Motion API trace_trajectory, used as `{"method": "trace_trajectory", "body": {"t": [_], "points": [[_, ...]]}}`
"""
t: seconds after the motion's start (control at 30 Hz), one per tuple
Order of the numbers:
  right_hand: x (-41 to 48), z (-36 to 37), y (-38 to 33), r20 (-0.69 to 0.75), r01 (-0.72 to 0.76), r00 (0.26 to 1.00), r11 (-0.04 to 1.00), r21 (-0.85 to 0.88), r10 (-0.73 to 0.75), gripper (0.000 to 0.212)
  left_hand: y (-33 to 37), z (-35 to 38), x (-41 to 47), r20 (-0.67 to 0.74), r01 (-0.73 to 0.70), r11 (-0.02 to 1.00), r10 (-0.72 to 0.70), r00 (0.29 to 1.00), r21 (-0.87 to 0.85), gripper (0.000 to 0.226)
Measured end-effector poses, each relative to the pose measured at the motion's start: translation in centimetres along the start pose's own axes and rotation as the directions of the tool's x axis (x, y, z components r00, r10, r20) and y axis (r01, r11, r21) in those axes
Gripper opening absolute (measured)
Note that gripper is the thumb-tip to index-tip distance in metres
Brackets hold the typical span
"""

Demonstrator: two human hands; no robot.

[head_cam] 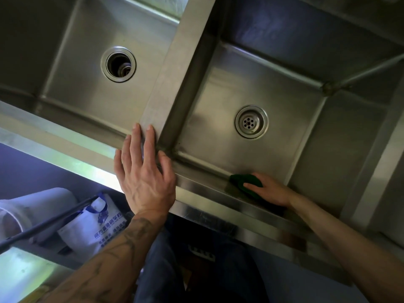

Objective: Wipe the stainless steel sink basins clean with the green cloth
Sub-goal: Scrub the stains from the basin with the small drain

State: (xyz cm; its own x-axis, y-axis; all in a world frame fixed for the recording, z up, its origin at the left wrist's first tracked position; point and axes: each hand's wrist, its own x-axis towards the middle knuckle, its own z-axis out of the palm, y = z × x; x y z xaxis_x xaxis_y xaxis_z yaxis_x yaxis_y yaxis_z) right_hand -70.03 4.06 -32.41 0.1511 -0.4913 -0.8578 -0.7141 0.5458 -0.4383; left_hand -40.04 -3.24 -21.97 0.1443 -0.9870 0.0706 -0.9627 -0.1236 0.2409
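- A white printed bag (96, 224) sits low at the left under the sink's front rim (76, 154); its contents are hidden.
- The left hand (144, 178) lies flat, grip open, on that rim where the divider (172, 79) meets it.
- The right hand (271, 190), grip closed on the green cloth (244, 181), presses it to the right basin (288, 88)'s near wall.
- That basin holds only a strainer drain (251, 121), with bare floor around it.
- The left basin (72, 73) has an open drain hole (118, 64).
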Motion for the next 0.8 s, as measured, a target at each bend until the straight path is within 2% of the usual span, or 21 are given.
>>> {"method": "trace_trajectory", "body": {"t": [0.1, 0.27, 0.37, 0.43, 0.6, 0.8], "points": [[-0.6, 0.3, -1.3, -0.009, -0.031, 0.999, 0.999, -0.037, 0.03, 0.035, -0.2, 0.0, 0.0, 0.001, -0.004, 1.0, 0.004, 1.0, -0.003, 0.056], [-1.6, 0.5, -11.0, -0.027, 0.223, 0.975, 0.972, 0.075, -0.222, 0.029, 0.0, -0.2, -0.1, 0.006, -0.003, 1.0, 0.003, 1.0, -0.005, 0.056], [-3.1, 0.2, -12.2, -0.054, 0.286, 0.958, 0.947, 0.145, -0.281, 0.03, -0.2, -0.1, -0.1, 0.0, -0.008, 1.0, 0.008, 1.0, 0.001, 0.056], [-3.7, -0.2, -9.1, -0.023, 0.218, 0.976, 0.968, 0.123, -0.217, 0.031, -0.3, -0.1, -0.1, 0.009, -0.007, 1.0, 0.007, 1.0, 0.004, 0.056], [-4.1, -1.4, 0.9, -0.031, -0.108, 0.994, 0.994, -0.004, 0.107, 0.035, -0.2, -0.1, -0.1, 0.023, -0.008, 1.0, 0.008, 1.0, 0.009, 0.056], [-1.3, -0.2, 0.7, -0.032, -0.171, 0.985, 0.983, -0.073, 0.169, 0.043, -0.1, -0.3, -0.2, 0.032, 0.002, 1.0, -0.002, 0.999, 0.006, 0.056]]}}
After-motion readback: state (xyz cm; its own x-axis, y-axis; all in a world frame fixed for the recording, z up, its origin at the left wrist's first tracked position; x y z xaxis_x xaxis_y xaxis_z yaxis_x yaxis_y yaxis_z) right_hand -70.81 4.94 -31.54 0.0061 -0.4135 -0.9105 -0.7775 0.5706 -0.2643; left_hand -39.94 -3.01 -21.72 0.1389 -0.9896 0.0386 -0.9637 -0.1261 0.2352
